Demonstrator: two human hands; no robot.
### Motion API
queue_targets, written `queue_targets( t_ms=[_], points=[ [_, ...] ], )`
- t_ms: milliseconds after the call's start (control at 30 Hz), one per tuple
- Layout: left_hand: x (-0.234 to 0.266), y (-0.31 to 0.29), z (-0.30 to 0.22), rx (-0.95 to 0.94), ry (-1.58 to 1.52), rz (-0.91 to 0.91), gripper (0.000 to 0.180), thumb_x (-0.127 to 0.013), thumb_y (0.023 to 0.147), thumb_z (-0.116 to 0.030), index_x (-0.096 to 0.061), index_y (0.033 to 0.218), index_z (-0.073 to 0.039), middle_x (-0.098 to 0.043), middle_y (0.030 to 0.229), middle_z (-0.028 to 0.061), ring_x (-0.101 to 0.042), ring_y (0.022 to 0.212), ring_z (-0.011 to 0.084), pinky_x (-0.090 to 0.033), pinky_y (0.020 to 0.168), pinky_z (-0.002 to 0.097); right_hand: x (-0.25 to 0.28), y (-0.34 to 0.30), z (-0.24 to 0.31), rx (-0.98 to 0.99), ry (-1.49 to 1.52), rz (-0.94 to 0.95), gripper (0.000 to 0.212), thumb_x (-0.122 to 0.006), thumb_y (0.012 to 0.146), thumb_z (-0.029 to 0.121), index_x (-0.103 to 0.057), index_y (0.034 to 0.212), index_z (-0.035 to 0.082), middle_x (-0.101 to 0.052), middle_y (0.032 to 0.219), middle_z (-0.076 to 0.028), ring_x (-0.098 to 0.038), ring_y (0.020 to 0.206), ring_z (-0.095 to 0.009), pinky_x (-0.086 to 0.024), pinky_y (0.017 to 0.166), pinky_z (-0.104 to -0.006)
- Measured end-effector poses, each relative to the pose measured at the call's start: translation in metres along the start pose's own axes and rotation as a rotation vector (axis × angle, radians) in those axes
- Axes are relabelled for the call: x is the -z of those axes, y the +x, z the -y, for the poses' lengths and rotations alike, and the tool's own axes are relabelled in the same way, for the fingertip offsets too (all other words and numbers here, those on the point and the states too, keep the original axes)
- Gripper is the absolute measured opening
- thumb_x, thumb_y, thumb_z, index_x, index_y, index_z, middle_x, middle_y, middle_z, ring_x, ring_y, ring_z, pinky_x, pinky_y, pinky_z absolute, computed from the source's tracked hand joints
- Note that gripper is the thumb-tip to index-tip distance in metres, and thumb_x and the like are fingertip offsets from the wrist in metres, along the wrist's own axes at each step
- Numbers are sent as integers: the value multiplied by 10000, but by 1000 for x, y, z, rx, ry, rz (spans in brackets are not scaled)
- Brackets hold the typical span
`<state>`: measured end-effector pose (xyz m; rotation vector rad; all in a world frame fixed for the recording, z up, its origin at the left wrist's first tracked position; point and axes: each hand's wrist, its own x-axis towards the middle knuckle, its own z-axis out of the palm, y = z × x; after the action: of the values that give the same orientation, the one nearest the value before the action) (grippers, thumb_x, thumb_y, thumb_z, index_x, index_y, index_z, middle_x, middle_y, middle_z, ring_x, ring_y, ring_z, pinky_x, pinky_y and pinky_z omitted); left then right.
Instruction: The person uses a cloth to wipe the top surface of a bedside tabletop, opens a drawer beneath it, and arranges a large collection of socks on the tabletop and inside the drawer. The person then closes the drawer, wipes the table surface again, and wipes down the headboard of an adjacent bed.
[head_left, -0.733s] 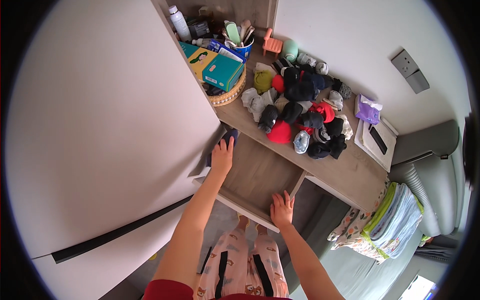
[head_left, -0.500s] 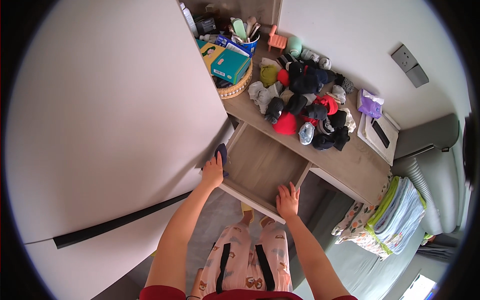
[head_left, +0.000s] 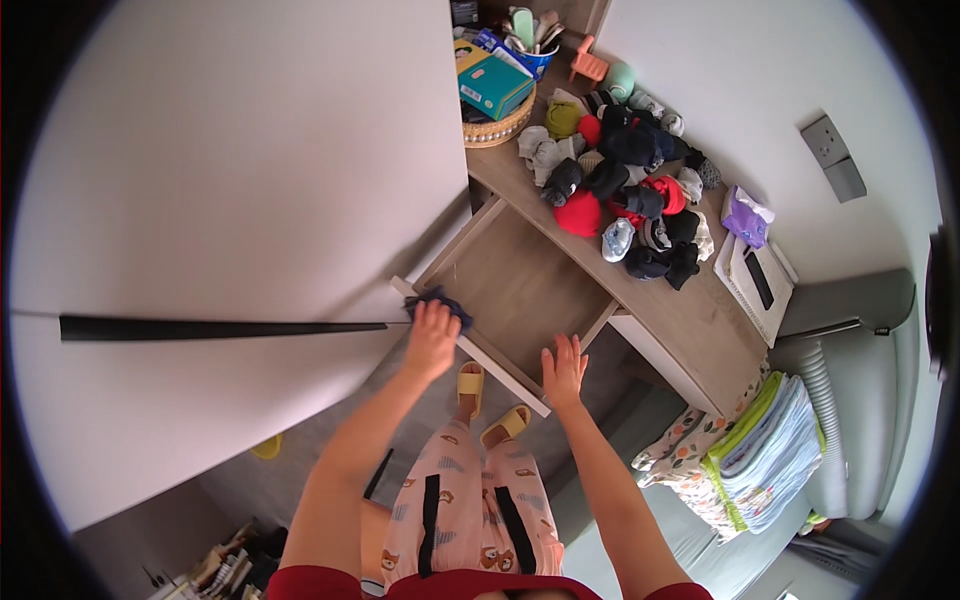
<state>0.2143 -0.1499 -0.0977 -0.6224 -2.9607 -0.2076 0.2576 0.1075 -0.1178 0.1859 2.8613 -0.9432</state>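
Note:
An open wooden drawer (head_left: 520,290) with bare insides juts out from the desk. At its front left corner my left hand (head_left: 432,342) presses a crumpled dark blue cloth (head_left: 440,300) onto the rim, fingers bent over it. By the front right corner is my right hand (head_left: 565,372), fingers spread and nothing in them; whether it touches the drawer edge I cannot tell. Behind the drawer, a pile of rolled socks (head_left: 630,185) in black, red, white and grey covers part of the desktop (head_left: 655,320).
A tall white cabinet door (head_left: 240,170) stands close on the left. At the back are a woven basket (head_left: 500,130) with a teal box (head_left: 495,85), and a small orange chair (head_left: 588,62). Purple tissues (head_left: 746,215), a notebook (head_left: 755,290) and folded towels (head_left: 765,450) lie right.
My left hand and the cloth have shifted on the drawer's front left corner, and the cloth is now more bunched. My right fingers have loosened at the right corner. The view has turned.

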Motion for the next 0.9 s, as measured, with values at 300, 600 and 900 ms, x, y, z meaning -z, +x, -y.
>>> queue_targets(
  t_ms=[300, 600, 900],
  points=[
    [-48, -58, -199, -177, -378, -237, 256, -606, 674, -164, -590, 898, -40, -529, 1054, 142, -437, 1093, 332, -311, 989, 507, 4, -22, 0, -19, 373, -231, 380, -418, 925, 226, -441, 1230, 0, -413, 1315, -187, -308, 1264, -377, -237, 1056, -434],
    [-6, -1, -39, -271, -107, -160, 216, -550, 663, -148, -590, 872, -107, -576, 926, 82, -523, 951, 257, -384, 888, 428, 19, -33, -10, 56, 46, 239, 566, -331, 934, 426, -366, 1316, 10, -453, 1280, -187, -127, 1340, -394, -162, 1080, -460],
    [6, 18, 57, -45, 31, -48, 263, -555, 664, -61, -559, 927, -73, -537, 1002, 109, -470, 1032, 296, -309, 984, 460, 14, -33, -16, 242, -282, 414, 560, -281, 936, 458, -314, 1373, 109, -290, 1429, -33, -36, 1358, -402, -150, 1089, -482]
  ],
)
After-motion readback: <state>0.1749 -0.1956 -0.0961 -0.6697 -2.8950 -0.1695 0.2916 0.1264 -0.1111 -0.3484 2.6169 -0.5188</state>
